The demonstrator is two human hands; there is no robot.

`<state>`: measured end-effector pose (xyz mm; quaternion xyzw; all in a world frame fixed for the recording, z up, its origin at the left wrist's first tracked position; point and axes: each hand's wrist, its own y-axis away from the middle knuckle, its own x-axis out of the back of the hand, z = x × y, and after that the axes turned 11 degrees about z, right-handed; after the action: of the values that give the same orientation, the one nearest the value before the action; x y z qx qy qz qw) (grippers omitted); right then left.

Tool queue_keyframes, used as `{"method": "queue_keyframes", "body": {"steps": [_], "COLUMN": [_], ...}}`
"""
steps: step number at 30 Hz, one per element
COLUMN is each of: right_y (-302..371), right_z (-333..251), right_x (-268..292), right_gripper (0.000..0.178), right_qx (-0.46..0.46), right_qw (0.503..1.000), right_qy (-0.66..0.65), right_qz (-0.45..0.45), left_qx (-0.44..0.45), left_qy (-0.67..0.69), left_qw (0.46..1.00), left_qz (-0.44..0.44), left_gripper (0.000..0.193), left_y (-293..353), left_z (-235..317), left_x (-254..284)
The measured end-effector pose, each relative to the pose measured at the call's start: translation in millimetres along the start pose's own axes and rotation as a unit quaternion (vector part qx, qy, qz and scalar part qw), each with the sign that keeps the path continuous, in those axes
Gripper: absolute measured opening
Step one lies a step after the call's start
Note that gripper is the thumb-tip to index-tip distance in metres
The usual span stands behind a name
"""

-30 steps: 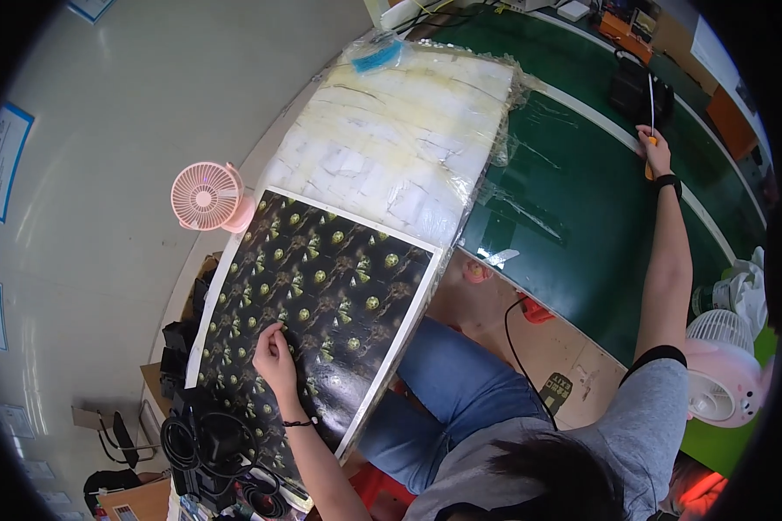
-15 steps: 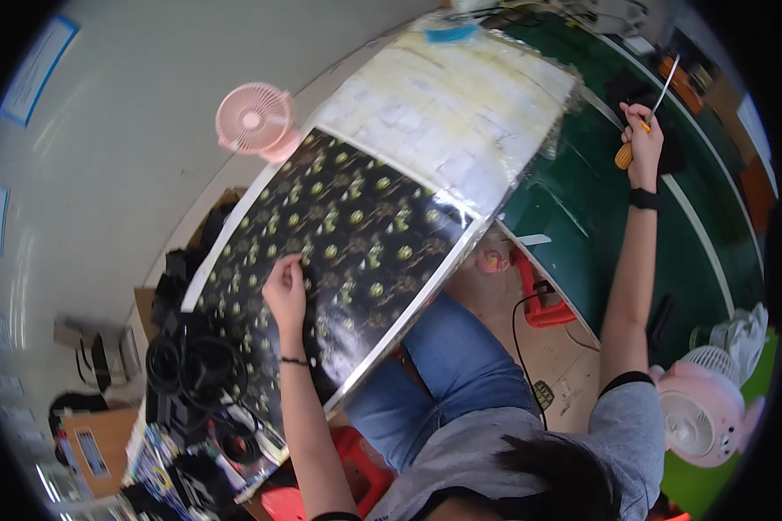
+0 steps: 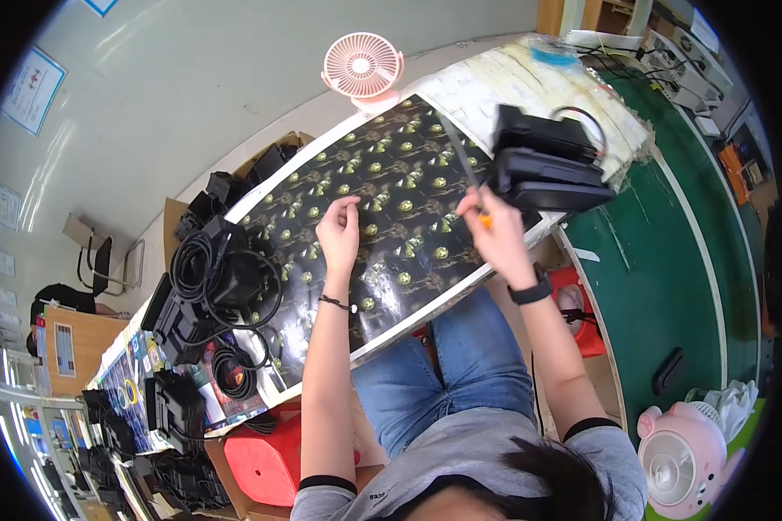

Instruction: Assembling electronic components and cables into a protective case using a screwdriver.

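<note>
My right hand point(image 3: 500, 236) is closed around a screwdriver point(image 3: 485, 220), its yellow-orange handle partly hidden by my fingers and its long thin shaft pointing up and away. It hovers over the right part of a table covered with a dark, glossy, green-flowered sheet point(image 3: 387, 252). My left hand point(image 3: 339, 233) is over the middle of that sheet, fingers curled together; anything inside them is hidden. Just beyond my right hand are black boxy housings point(image 3: 552, 178), one in front of another, with a dark cable loop.
A pink fan point(image 3: 362, 68) stands at the far edge. Coiled black cables and adapters point(image 3: 204, 269) crowd the left end. A green table point(image 3: 634, 295) adjoins at right, with a pink animal-shaped fan point(image 3: 682, 456) near it. A red stool point(image 3: 265, 456) is below the table.
My right hand has come from over the green table to the flowered sheet, still gripping the screwdriver. Black housings now show at the sheet's right side. The whole view has shifted.
</note>
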<state>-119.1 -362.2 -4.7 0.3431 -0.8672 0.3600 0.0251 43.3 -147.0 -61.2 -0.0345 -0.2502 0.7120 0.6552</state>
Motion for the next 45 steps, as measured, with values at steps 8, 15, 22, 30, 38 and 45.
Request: {"method": "queue_keyframes", "body": {"steps": [8,15,22,30,38,45], "right_y": [83.6,55.2,-10.2,34.5,-34.0,-87.6], "right_z": [-38.4,27.3,45.0,14.7,12.3,39.8], "right_x": [7.7,47.4,49.2,34.3,-26.1,-82.3], "right_gripper": [0.019,0.021,0.019,0.044,0.049,0.045], "right_qx": [0.018,0.140,0.020,-0.339,-0.388,-0.316], "right_qw": [0.986,0.987,0.991,0.930,0.900,0.920], "right_qy": [-0.053,0.069,0.065,-0.140,-0.194,-0.225], "right_qz": [-0.159,-0.032,0.116,0.031,-0.028,-0.062], "left_qx": [0.068,0.062,0.056,-0.019,0.090,0.135], "left_qy": [0.036,0.125,0.102,0.054,0.110,0.328], "left_qw": [0.987,0.979,0.989,0.996,0.971,0.925], "left_qz": [0.140,0.146,0.088,-0.067,-0.191,-0.139], "left_gripper": [0.014,0.016,0.016,0.035,0.056,0.095], "left_y": [-5.3,-5.8,-6.1,-5.1,-6.9,-13.4], "left_z": [-16.5,-25.1,-22.0,-13.2,-9.3,-15.2], "left_x": [10.2,10.9,5.3,9.6,25.8,47.9]}}
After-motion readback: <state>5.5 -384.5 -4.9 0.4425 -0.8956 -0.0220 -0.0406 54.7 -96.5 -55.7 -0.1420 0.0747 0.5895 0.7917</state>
